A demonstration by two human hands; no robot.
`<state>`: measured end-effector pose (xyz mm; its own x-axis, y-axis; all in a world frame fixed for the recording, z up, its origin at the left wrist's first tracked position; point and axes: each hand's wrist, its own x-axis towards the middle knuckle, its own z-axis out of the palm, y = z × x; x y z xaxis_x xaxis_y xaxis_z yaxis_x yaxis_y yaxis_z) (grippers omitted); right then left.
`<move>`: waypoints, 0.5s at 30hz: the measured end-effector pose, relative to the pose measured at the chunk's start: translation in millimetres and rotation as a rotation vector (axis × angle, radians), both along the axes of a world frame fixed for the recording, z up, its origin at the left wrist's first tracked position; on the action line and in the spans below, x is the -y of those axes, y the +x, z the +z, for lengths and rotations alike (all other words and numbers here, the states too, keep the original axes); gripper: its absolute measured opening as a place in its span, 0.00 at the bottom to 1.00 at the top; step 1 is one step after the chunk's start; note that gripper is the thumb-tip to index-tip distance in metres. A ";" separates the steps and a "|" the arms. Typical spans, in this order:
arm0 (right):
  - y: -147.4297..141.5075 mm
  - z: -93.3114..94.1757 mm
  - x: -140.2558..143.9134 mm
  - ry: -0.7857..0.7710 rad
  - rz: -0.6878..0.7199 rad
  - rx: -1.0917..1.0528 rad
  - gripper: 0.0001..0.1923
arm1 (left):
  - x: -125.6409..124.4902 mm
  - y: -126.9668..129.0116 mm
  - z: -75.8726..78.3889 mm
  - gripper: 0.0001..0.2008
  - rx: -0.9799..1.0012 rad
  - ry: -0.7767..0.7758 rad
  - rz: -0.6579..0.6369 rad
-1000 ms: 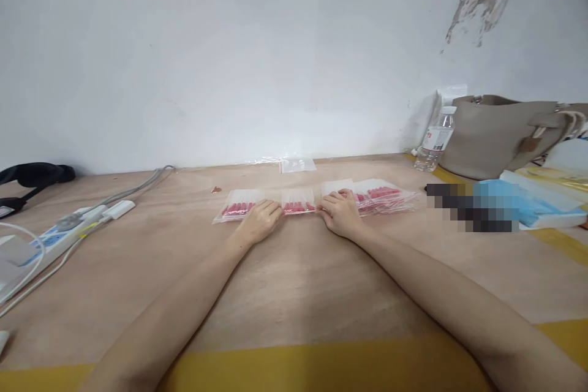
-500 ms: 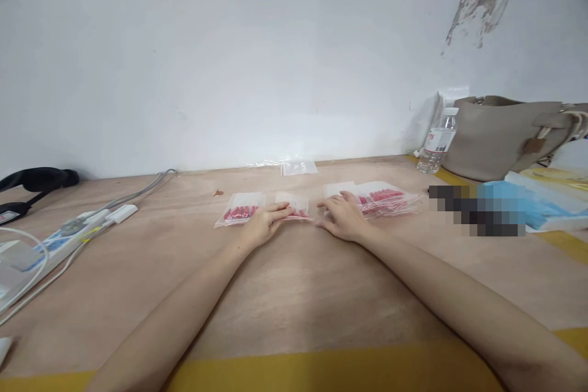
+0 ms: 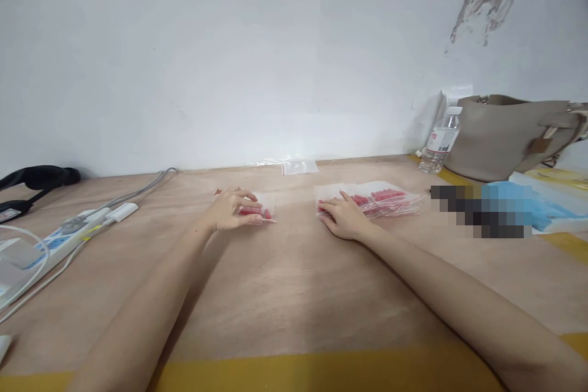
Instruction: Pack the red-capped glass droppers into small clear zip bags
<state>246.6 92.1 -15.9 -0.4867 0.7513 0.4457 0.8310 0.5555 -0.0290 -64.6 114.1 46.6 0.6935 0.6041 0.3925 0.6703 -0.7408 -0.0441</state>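
Note:
My left hand (image 3: 231, 209) lies over a small clear plastic bag (image 3: 270, 205) with red pieces in it. Its thumb and fingers are apart, and the hand hides much of the bag. To the right, my right hand (image 3: 345, 215) rests with fingers stretched out on the near left side of a spread pile of similar bags (image 3: 388, 196). Rows of red pieces show through the plastic there. What the pieces are, I cannot tell.
A flat clear bag (image 3: 299, 167) lies by the wall. On the right stand a water bottle (image 3: 440, 142) and a grey handbag (image 3: 496, 141), near blue masks (image 3: 537, 202). A power strip (image 3: 62, 245) with cables and black headphones (image 3: 39, 179) occupy the left.
My left hand has moved left, and the bag that lay under it in the middle has left that spot. My right hand has stayed at the pile, its fingers now on the bags.

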 end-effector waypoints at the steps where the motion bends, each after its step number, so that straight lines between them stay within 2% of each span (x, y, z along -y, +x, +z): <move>1: -4.0 -0.5 0.4 -0.010 0.035 -0.010 0.14 | 2.1 7.4 -0.2 0.15 0.043 0.041 0.013; 4: -19.3 -2.7 1.9 -0.045 0.151 -0.043 0.17 | 8.5 37.3 -9.1 0.13 0.124 0.112 -0.010; 8: -29.3 -4.8 2.9 -0.049 0.287 -0.114 0.24 | 17.1 74.1 -31.8 0.13 0.086 0.115 -0.105; 11: -17.7 -3.5 3.2 0.029 0.248 -0.165 0.26 | 18.1 84.6 -46.2 0.13 0.032 0.139 -0.157; 15: 7.6 -0.4 3.7 0.095 0.170 -0.099 0.19 | 13.3 82.4 -56.5 0.11 0.019 0.160 -0.156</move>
